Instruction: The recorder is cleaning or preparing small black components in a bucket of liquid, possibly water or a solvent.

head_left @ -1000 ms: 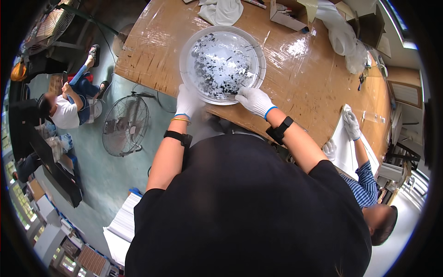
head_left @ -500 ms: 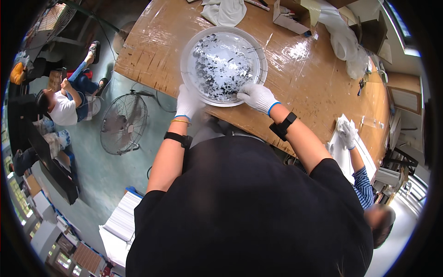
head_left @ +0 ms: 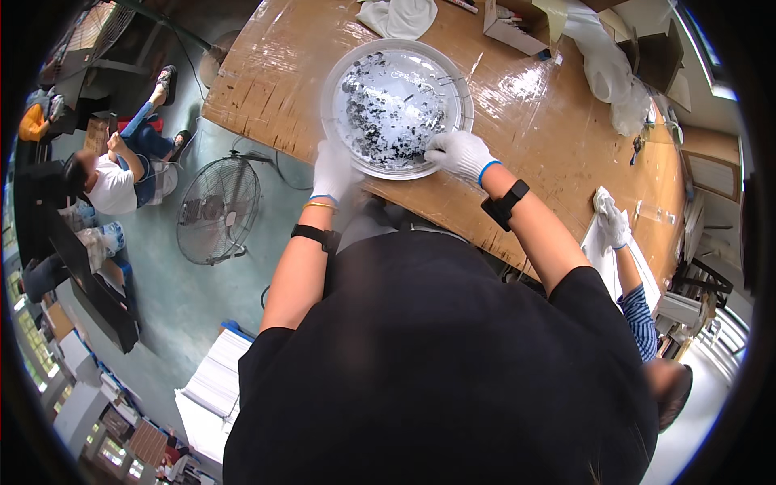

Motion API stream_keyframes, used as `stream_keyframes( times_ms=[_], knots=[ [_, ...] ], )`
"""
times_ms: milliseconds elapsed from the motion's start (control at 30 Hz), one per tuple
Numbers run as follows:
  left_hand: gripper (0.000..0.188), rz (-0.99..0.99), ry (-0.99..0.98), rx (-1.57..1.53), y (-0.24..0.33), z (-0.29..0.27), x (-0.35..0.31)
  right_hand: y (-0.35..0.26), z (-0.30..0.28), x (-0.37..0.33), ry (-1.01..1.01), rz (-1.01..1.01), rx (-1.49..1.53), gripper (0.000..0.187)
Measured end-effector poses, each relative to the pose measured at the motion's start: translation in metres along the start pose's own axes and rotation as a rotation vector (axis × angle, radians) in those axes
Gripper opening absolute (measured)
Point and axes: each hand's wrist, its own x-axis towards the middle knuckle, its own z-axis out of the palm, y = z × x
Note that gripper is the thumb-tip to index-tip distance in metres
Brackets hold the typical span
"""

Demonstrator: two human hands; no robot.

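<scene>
A round, clear-rimmed tray (head_left: 330, 113) lies near the table's front edge, its pale inside strewn with small black flecks and pieces (head_left: 396, 149). My left hand (head_left: 332, 171), in a white glove with a blue cuff, is at the tray's near left rim, its fingers closed there and partly hidden. My right hand (head_left: 463, 155), gloved the same way, is at the near right rim. Its fingers are curled together with the tips just inside the tray, and what they pinch, if anything, is too small to make out.
A white cloth (head_left: 400, 18), an open box of markers (head_left: 517, 32) and crumpled plastic film (head_left: 606, 73) lie farther back on the wooden table (head_left: 533, 162). At right, a co-worker's gloved hand (head_left: 614, 226) rests on white sheets. A floor fan (head_left: 220, 210) stands at left.
The whole view has shifted slightly. My right hand has moved a little away from me along the tray's rim; my left hand stays at the near left rim.
</scene>
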Motion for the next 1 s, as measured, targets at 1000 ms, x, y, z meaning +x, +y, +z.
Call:
stream_keyframes(
  times_ms=[1000],
  knots=[
    [0.039, -0.036, 0.032, -0.111, -0.017, 0.007, 0.013, 0.016, -0.025, 0.023, -0.06, -0.053, -0.097, 0.024]
  ],
)
